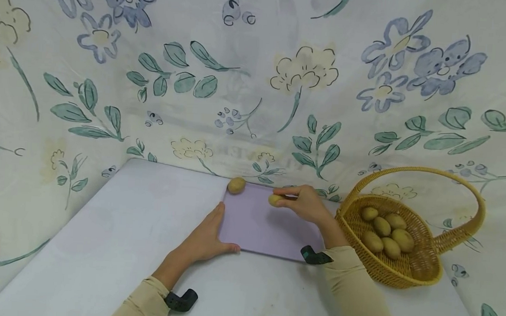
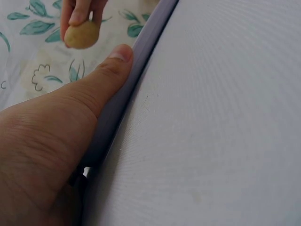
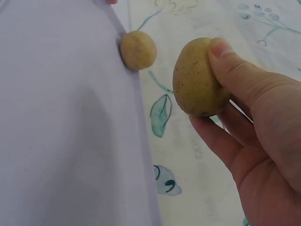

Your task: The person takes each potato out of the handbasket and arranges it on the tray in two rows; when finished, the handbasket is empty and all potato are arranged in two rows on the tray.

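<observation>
My right hand [image 1: 305,203] pinches a small potato [image 3: 194,80] between thumb and fingers, above the far part of a flat lilac tray [image 1: 258,227]. Another potato [image 1: 236,186] sits at the tray's far left corner, and the right wrist view shows it by the rim. My left hand [image 1: 201,239] rests against the tray's near left corner, its fingers straight along the left side and its thumb on the near edge. In the left wrist view the thumb [image 2: 110,68] touches the tray's rim; the other fingers are hidden there.
A yellow wicker basket [image 1: 427,270] with a tall handle stands right of the tray, with several potatoes [image 1: 392,232] inside. The white table [image 1: 116,217] extends left of the tray. Flower-patterned cloth [image 1: 257,82] hangs behind the table.
</observation>
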Motion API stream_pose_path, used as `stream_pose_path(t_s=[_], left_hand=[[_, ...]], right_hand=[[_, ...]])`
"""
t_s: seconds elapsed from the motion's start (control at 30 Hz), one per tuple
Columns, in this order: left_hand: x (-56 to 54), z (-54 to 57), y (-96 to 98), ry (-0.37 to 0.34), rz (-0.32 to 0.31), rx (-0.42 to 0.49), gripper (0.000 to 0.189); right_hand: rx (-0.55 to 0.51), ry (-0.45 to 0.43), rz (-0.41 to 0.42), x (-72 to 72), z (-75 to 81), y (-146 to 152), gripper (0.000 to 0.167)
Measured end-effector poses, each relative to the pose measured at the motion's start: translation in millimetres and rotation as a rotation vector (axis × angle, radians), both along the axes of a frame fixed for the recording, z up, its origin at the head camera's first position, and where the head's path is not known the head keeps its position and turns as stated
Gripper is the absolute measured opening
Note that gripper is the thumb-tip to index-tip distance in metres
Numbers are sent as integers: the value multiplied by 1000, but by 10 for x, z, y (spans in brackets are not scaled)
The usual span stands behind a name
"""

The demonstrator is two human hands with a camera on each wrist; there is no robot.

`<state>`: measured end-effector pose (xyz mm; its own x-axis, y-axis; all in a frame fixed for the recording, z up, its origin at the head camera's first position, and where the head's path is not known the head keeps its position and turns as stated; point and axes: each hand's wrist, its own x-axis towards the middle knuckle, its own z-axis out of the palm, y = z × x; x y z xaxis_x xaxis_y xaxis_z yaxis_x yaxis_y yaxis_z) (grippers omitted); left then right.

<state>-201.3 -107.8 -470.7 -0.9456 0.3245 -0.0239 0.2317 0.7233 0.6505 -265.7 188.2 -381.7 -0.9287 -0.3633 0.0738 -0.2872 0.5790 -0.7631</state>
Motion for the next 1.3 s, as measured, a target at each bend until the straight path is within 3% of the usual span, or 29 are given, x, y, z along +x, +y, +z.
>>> stream_pose_path(t_s=[0.33,1.3], left_hand=[[6,8,-8,-24,7,3,137],[0,28,-9,7,-4,4,136]], right_hand=[[25,9,-23,-120,-118,-160,39],[83,41,-41,-460,-393,-520,37]])
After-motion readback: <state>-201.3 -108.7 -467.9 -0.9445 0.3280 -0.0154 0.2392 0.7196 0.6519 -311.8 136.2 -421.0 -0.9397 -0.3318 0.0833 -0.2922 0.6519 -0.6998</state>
